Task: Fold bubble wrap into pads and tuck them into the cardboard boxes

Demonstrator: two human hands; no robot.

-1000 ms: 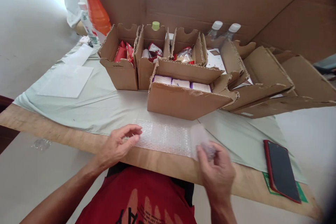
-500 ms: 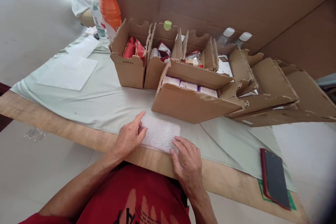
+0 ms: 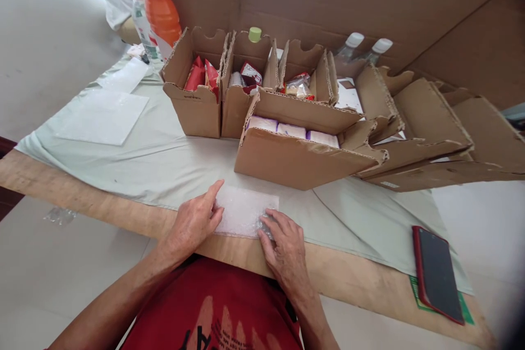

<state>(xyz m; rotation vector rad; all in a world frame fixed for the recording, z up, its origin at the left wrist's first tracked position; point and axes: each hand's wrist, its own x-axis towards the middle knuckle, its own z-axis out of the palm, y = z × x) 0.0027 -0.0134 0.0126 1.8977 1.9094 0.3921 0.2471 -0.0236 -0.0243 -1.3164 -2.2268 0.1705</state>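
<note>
A flat piece of clear bubble wrap lies on the cloth at the table's front edge. My left hand rests at its left side, index finger stretched forward and thumb apart, the other fingers mostly hidden underneath. On the right side of the wrap, my right hand touches the near corner with curved, spread fingers. Crinkled, shiny plastic shows between that thumb and index finger. Neither hand visibly grips anything.
Just beyond the wrap stands a cardboard box holding white and purple packs. Behind it are several open boxes, some with red packets. White sheets lie left, near an orange bottle. A phone lies right.
The wrap's top now looks smoother and flatter, with crinkles gathered by my right hand. Both hands stay beside it, and the whole view has shifted slightly.
</note>
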